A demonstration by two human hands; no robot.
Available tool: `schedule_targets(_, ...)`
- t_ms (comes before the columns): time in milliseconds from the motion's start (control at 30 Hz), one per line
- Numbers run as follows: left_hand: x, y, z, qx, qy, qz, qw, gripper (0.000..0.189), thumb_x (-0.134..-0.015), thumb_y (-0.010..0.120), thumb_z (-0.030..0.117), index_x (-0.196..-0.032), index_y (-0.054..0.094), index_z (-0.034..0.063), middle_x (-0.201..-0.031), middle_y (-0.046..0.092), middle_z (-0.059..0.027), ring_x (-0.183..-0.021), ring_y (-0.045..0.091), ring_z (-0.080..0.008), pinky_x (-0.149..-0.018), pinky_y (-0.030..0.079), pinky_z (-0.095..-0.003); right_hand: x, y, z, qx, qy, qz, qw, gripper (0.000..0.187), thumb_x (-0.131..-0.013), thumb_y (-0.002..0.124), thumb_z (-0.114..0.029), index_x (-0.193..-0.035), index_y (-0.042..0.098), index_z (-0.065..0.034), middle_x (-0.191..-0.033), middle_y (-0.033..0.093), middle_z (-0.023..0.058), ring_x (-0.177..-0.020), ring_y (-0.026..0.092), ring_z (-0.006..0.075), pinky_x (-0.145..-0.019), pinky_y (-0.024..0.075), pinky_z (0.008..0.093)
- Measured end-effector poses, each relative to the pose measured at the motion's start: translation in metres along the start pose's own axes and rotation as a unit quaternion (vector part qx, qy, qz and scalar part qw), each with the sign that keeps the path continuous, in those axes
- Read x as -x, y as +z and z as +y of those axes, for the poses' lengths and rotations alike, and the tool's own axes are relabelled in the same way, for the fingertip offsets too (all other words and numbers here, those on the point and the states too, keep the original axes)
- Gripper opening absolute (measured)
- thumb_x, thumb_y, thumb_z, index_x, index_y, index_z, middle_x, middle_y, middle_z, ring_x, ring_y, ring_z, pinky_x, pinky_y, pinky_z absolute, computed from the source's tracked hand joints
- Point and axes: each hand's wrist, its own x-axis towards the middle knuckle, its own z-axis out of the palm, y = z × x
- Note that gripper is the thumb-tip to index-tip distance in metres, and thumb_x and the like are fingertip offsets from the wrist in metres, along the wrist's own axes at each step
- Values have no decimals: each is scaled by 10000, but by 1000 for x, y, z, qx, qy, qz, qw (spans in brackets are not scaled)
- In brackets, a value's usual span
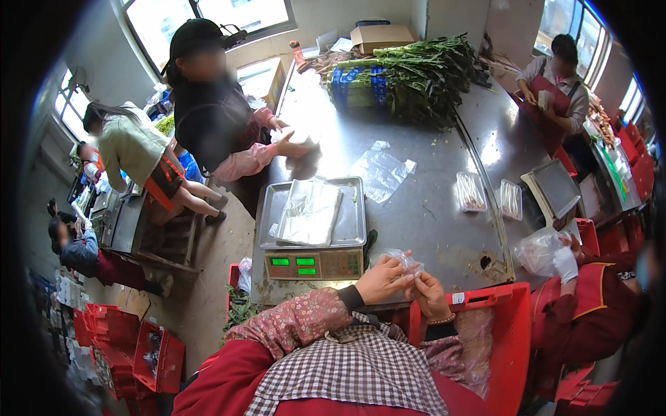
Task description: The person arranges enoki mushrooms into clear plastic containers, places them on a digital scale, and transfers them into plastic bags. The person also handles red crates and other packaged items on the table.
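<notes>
Close together at the near edge of the metal table (437, 229), my left hand (382, 281) and my right hand (432, 296) both hold a clear plastic bag (400, 260) between their fingers. What the bag contains cannot be made out. Left of my hands stands a digital scale (315, 264) with lit green displays. On its metal pan (353, 208) lies a stack of clear plastic bags (311, 213). A loose, crumpled plastic bag (382, 171) lies flat beyond the scale. Two clear trays of thin white items (471, 191) (510, 199) are at the right.
A red crate (512, 338) with bagged goods stands against the table by my right arm. Bundled leafy stems (416, 78) lie at the far side. A co-worker (223, 114) stands across at the left, another (588, 301) at the right. A second scale (554, 190) sits right.
</notes>
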Motion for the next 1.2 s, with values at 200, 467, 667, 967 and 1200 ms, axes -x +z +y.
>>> schedule_targets(200, -19, 6, -9, 336, -101, -38, 936, 430, -1008, 423, 397, -1192, 621, 62, -855, 620, -70, -797, 548, -166, -793, 445, -297, 4, 2, -3, 49, 12, -66, 997, 215, -996, 467, -180, -1041, 574, 1, -951, 596, 67, -788, 610, 178, -755, 485, 307)
schedule_targets(467, 12, 24, -60, 456, -220, -2, 863, 275, -959, 564, 335, -831, 598, 94, -682, 476, 73, -594, 375, -3, -517, 297, -190, -12, -54, -2, -151, 81, 168, 971, 220, -971, 507, -175, -1073, 611, -9, -878, 646, 64, -818, 638, 193, -787, 517, 337)
schedule_targets(667, 43, 40, -84, 2, -34, -57, 998, 293, -854, 656, 317, -852, 605, 29, -795, 584, -144, -753, 584, -331, -691, 469, -398, -16, -37, 10, -440, 241, 5, 865, 320, -975, 505, -219, -1217, 529, -11, -827, 492, 25, -635, 474, 98, -572, 411, 236)
schedule_targets(967, 42, 20, -74, 222, -37, 42, 974, 226, -953, 537, 158, -836, 626, -13, -942, 634, -84, -966, 560, -220, -888, 423, -346, -43, -58, 20, 134, -155, 281, 938, 534, -838, 472, -11, -1364, 431, -90, -1209, 608, 208, -554, 529, 149, -527, 450, 278)
schedule_targets(1200, 23, 12, -41, 500, -79, 82, 858, 323, -963, 466, 93, -1253, 551, -20, -1289, 571, -121, -1152, 540, -187, -1036, 373, -345, -31, -6, -3, 358, -224, 317, 849, 556, -858, 618, -40, -1380, 434, -90, -899, 708, 42, -561, 510, 17, -480, 398, 193)
